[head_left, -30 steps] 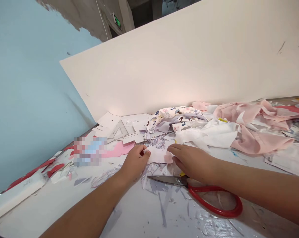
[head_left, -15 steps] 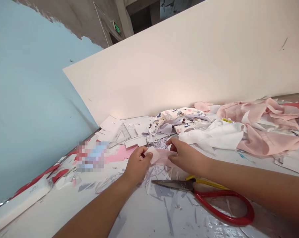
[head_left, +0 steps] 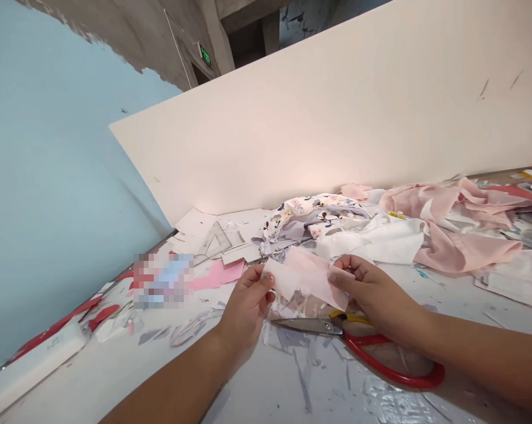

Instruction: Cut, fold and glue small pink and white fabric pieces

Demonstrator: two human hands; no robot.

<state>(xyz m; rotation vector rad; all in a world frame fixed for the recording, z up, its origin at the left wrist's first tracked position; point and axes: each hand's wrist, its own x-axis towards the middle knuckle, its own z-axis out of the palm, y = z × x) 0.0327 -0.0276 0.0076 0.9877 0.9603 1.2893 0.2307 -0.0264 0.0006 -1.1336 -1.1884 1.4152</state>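
Both my hands hold a small pale pink piece of fabric (head_left: 308,277) lifted just above the table. My left hand (head_left: 246,306) pinches its left end between thumb and fingers. My right hand (head_left: 372,291) grips its right end with curled fingers. Directly below them lie scissors (head_left: 358,344) with red handles and a yellow band, blades pointing left. Thin grey and white offcuts are scattered around the scissors.
A heap of floral, white and pink cloth (head_left: 381,229) lies behind my hands. A clear set square (head_left: 215,242) and paper pieces sit at the back left. A tall cream board (head_left: 336,118) stands along the table's far side. Red strips (head_left: 72,318) lie at the left edge.
The pink piece was pressed flat on the table a second ago; both hands have picked it up and turned it toward me. My right hand moved off the scissors' pivot.
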